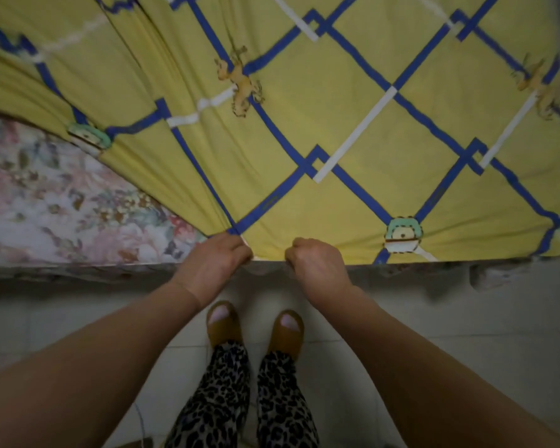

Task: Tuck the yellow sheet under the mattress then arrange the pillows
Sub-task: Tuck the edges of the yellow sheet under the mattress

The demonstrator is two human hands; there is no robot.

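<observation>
Yellow sheet [353, 101] covers most of the bed, and it is the biggest thing to see. It has blue and white lines that cross to make diamond shapes, with small animal pictures on it. It lies flat on the right and middle of the bed, and it is wrinkled on the left, where folds run down to the hands. The mattress [49, 202] shows at the left, bare, with a soft flower print in pink and green. The sheet edge runs at a slant across it. The floor [466, 334] below the bed has pale tiles. Two bare arms reach forward from the bottom corners to the near edge of the bed. Legs in spotted trousers [227, 396] stand between the arms. Brown slippers [223, 321] are on the feet, with toes pointing at the bed. The left hand [215, 265] is curled tight on the sheet edge. The right hand [317, 265] is just beside it, also curled tight on the sheet edge. Both hands sit right at the side of the mattress.
</observation>
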